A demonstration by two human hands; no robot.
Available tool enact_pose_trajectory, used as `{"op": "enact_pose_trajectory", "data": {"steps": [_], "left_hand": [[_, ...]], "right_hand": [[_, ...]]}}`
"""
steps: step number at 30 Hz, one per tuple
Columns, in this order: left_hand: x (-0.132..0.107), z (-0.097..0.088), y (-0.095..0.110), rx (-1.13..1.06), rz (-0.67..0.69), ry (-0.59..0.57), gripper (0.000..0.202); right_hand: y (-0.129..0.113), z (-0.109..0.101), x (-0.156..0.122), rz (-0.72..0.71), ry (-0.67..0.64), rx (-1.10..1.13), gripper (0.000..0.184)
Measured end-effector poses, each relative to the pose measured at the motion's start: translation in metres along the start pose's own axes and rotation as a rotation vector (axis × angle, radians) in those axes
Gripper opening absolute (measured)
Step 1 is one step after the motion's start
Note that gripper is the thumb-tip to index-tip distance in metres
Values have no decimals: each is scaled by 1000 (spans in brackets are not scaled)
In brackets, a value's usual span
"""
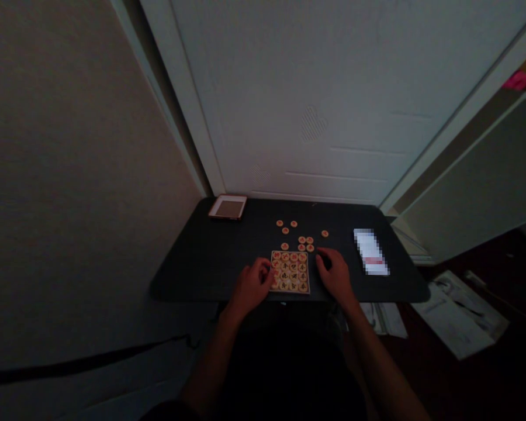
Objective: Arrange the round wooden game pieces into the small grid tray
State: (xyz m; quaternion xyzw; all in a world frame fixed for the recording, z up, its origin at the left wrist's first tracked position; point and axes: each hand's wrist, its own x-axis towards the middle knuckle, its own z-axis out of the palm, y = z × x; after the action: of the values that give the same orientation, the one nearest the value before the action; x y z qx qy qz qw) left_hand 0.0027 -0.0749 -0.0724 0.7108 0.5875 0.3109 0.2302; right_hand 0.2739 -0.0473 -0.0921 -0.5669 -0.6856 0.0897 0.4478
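A shallow square box (309,282) near the table's front edge holds round Chinese chess pieces laid in rows, some with red characters and some with black. My left hand (252,285) is at the box's left side, fingers curled and thumb apart from them; its fingertips overlap the left column of pieces, and I cannot tell whether they touch. My right hand (336,273) rests to the right of the box, fingers bent, with a gap between thumb and forefinger. Just beyond its fingertips lies a loose chess piece (310,248). Several more loose pieces (285,231) are scattered behind the box.
The dark table (188,257) stands against a white panel (289,88). A shallow box lid (228,207) is at its back left corner. A bright, pixelated rectangular object (370,252) lies on the right. Papers or a flattened carton (460,316) are on the floor.
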Motion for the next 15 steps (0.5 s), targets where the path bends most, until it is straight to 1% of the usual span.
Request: {"op": "enact_pose_trajectory", "data": {"steps": [4,8,11,15], "left_hand": [[-1,-3,2,15,27,-18,17],[-3,-5,2,21,58,-2,23],[-3,-4,1,13,79,1,24],[-3,-1,-3,-16,64,-13,21]], "right_hand": [[-1,0,-1,-20,-6,-2,30],[-1,0,-2,-20,-9,-18,31],[-1,0,-3,-8,-5,-24,31],[0,1,-4,6,-5,-27,31]]}}
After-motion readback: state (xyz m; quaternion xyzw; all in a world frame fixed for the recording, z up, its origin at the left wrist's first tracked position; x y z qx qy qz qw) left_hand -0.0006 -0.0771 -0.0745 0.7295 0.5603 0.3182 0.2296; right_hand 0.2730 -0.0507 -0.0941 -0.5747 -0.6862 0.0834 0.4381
